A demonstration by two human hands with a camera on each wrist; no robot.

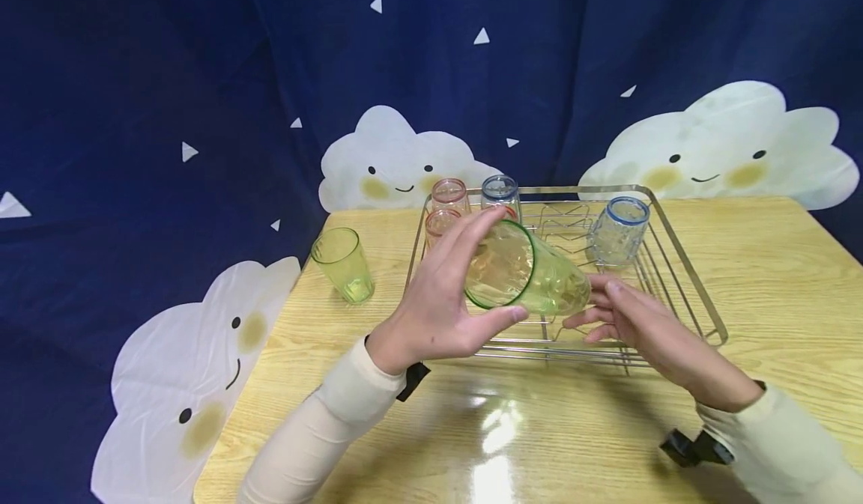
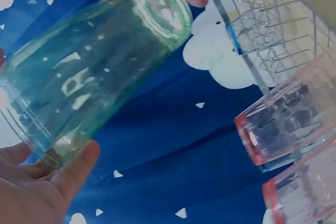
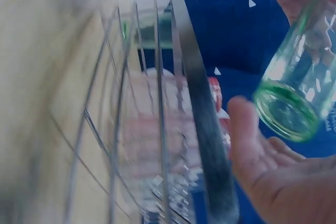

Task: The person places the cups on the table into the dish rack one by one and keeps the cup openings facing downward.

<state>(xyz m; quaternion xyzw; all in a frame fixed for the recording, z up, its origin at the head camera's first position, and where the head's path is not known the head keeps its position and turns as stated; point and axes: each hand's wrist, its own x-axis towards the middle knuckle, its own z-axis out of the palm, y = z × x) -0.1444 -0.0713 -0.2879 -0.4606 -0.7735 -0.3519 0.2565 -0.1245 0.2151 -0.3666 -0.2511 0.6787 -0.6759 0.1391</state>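
Note:
A clear green drinking glass [image 1: 556,283] is held tilted over the wire rack [image 1: 697,283], its wide mouth toward the left and its base toward the right. My left hand [image 1: 434,298] grips it around the rim end, thumb below and fingers above. In the left wrist view the thumb presses along the side of the glass [image 2: 105,66]. By the base is my right hand [image 1: 650,328], its fingers loosely spread. The right wrist view has the right thumb and fingers [image 3: 244,129] parted close to the green base [image 3: 289,111].
Several glasses stand upside down in the rack: pink ones [image 1: 449,189] at the back left, a blue-rimmed glass [image 1: 500,186] beside them, and another blue one [image 1: 616,234] at the right. A second green glass [image 1: 347,268] stands on the wooden table [image 1: 303,384] left of the rack.

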